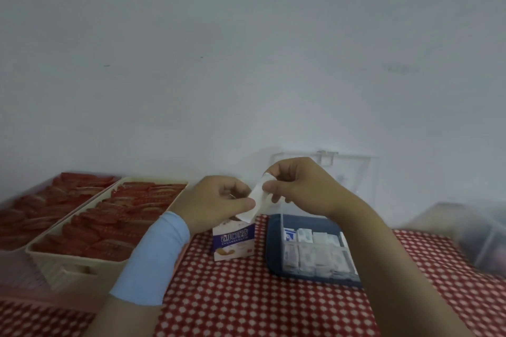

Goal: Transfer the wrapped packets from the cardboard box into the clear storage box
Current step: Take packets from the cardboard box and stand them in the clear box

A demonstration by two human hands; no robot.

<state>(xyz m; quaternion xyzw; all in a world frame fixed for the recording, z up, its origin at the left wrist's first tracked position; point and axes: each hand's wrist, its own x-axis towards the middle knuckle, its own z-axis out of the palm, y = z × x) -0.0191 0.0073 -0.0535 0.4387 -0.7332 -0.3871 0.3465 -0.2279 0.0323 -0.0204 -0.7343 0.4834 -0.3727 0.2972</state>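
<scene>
A small white and purple cardboard box (233, 242) stands upright on the red checked tablecloth. Right of it sits the clear storage box (273, 249) with a dark blue base, holding several white wrapped packets (315, 254); its clear lid (353, 169) stands open at the back. Above the cardboard box both hands hold one white wrapped packet (256, 204). My left hand (216, 200) pinches its lower end and my right hand (298, 186) pinches its upper end.
Two cream trays (65, 268) full of red wrapped packets (120, 216) fill the left side of the table. A blurred clear container (482, 238) stands at the right edge. A plain white wall rises behind the table.
</scene>
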